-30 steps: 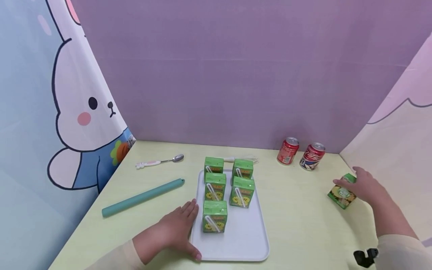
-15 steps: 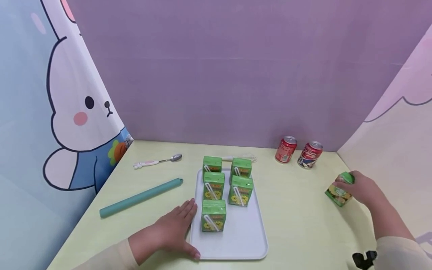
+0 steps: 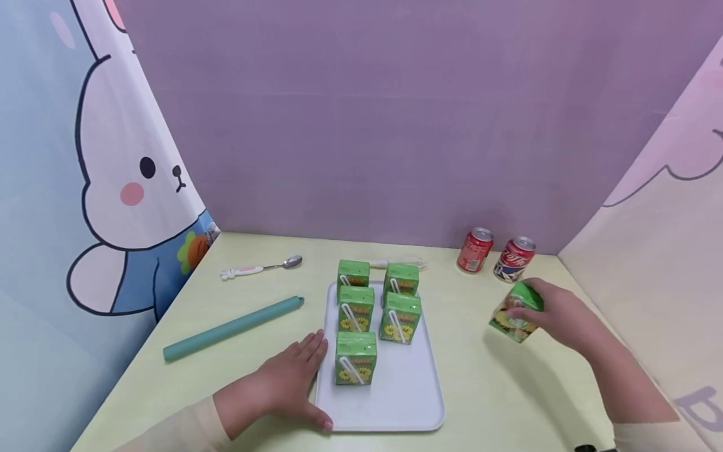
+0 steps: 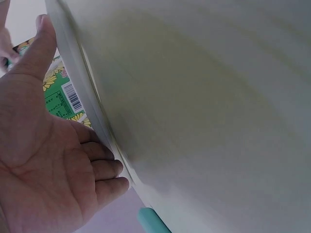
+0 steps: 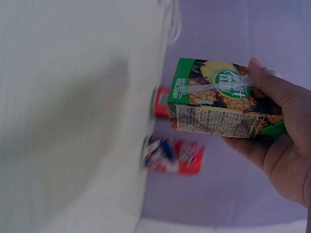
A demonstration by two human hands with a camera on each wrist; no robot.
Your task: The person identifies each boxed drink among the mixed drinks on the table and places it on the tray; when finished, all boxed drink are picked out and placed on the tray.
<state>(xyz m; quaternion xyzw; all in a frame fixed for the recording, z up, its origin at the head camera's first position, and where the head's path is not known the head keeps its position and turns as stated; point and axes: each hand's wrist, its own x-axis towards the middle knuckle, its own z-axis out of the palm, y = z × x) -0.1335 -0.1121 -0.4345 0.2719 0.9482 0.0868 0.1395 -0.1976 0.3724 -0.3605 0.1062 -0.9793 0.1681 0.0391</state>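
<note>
My right hand [image 3: 559, 314] grips a small green juice carton [image 5: 218, 99] with pineapple pictures, thumb on one side and fingers on the other. The carton is tilted and hangs above the table, its shadow falling below it. My left hand [image 3: 288, 383] lies with straight fingers along the left edge of a white tray [image 3: 403, 402], touching its rim. On the tray stand several green drink cartons with yellow flowers and white straws: a left column, whose front carton [image 3: 356, 359] is nearest me, and a right column with a carton [image 3: 401, 317] in it.
Two red cans, one plainer [image 3: 475, 250] and one with blue and white [image 3: 514, 258], stand at the back right. A whisk [image 3: 398, 263] lies behind the tray. To the left are a spoon [image 3: 262, 268] and a teal rod [image 3: 234, 328].
My right hand has closed on the pineapple carton, lifted it off the table at the right and carried it left towards the tray. The left hand stays at the tray's edge.
</note>
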